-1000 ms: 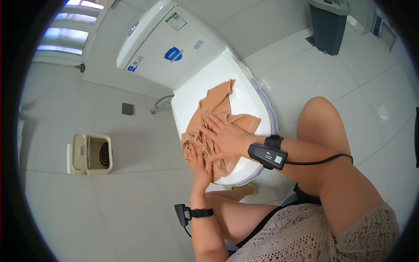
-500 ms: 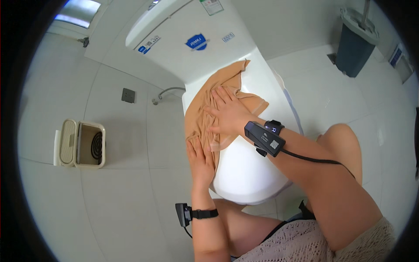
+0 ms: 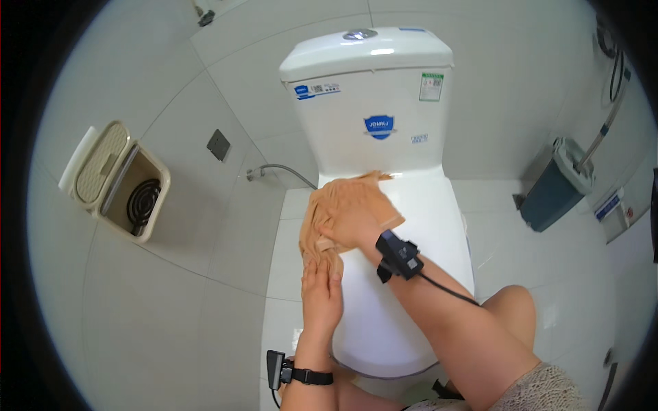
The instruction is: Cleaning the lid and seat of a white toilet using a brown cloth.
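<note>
A tan cloth lies spread on the closed white toilet lid, bunched along the lid's left edge. My right hand presses flat on the cloth's middle, a black wrist device strapped behind it. My left hand rests palm down on the cloth's near end at the lid's left rim, fingers together. Neither hand grips the cloth; both lie on top of it.
The white tank stands behind the lid against a tiled wall. A beige bin with its lid up hangs at the left. A dark green bin stands on the floor at the right. My bare knee is beside the bowl.
The view has tilted up so the tank now faces me. My right hand has slid toward the lid's left edge, and the cloth looks more gathered.
</note>
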